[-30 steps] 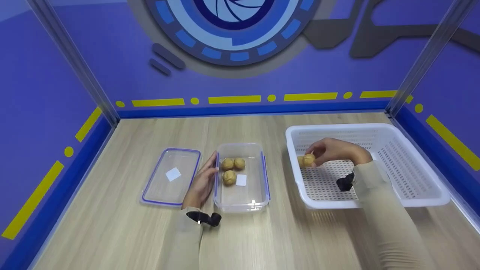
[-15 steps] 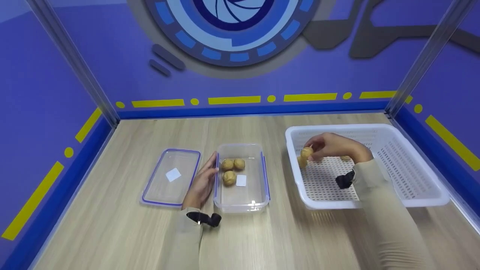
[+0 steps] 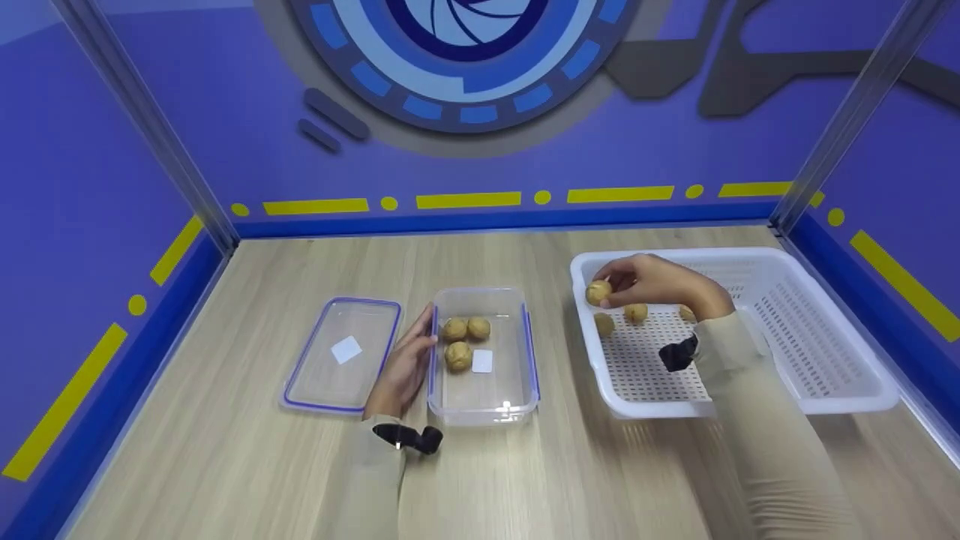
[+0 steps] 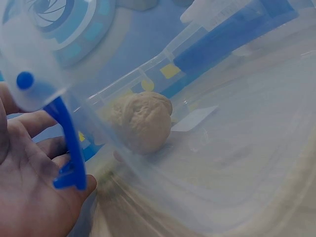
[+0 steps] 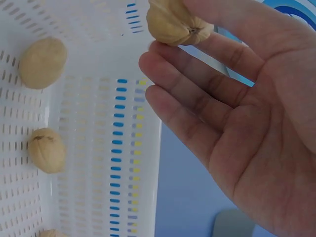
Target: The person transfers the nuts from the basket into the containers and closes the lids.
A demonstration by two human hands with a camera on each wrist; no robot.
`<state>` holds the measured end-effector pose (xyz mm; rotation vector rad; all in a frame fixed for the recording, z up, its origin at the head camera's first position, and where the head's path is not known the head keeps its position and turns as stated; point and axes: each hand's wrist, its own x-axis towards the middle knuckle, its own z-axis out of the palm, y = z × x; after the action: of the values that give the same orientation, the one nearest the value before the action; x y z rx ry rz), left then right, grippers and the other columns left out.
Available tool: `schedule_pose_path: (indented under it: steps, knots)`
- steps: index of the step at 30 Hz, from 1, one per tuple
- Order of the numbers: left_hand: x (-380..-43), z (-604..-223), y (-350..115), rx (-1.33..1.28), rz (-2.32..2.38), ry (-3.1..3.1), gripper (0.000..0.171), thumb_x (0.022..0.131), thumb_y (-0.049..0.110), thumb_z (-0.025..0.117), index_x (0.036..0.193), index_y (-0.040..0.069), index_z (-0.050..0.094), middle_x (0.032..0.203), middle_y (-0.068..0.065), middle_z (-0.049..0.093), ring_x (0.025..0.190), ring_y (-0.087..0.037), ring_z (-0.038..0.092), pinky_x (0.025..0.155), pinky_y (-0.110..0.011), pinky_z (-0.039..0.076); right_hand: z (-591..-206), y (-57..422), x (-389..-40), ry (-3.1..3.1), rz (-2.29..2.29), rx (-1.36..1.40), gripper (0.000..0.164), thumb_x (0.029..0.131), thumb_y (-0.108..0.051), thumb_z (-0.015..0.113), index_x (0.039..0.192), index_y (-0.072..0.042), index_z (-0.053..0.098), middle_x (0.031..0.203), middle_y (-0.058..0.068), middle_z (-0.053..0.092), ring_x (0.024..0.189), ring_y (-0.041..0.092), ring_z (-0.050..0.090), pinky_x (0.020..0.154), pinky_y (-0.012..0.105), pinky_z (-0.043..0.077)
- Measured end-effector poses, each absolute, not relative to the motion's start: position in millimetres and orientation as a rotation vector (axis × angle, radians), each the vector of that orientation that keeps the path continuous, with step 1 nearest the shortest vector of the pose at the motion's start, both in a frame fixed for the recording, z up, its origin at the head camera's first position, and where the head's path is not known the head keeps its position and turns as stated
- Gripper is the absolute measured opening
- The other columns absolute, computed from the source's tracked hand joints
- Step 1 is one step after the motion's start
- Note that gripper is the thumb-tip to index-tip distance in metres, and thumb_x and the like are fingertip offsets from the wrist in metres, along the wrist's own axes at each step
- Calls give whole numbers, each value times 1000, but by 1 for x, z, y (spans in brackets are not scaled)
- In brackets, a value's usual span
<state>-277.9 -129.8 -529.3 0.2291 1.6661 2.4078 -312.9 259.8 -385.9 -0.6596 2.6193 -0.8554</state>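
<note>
Pinching a walnut (image 3: 598,292), my right hand (image 3: 649,281) sits by the left wall of the basket (image 3: 660,409), near the table's (image 3: 480,480) right edge; I'd lift it well above that rim, snugly enough that the round shell can't roll out. My left hand (image 3: 405,364), fingers uncurled and gripping nothing, lies against the box (image 3: 480,397). Bare table separates box from basket; the lid (image 3: 345,382) lies towards the left edge.
</note>
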Motion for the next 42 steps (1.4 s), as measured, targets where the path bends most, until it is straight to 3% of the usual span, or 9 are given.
schedule_pose_path:
  steps: [11, 21, 42]
  knots:
    - [-277, -529, -130, 220, 2412, 1675, 65, 91, -3, 39, 152, 2, 16, 162, -11, 2, 150, -26, -6, 123, -37, -5, -378, 235, -316, 2622, -880, -738, 39, 81, -27, 76, 115, -10, 67, 101, 5, 72, 91, 17, 66, 83, 29, 55]
    - [-278, -529, -130, 209, 2419, 1673, 65, 91, -3, 40, 152, 4, 17, 162, -9, 4, 150, -24, -4, 123, -36, -5, -376, 208, -321, 2608, -890, -825, 41, 81, -23, 76, 118, -8, 66, 103, 8, 71, 94, 21, 66, 86, 39, 56]
    - [-278, -527, -129, 204, 2416, 1670, 64, 91, -2, 40, 152, 4, 18, 162, -8, 4, 150, -23, -5, 123, -36, -5, -379, 150, -325, 2523, -882, -832, 39, 80, -18, 76, 116, -6, 66, 105, 9, 71, 97, 22, 67, 89, 37, 56]
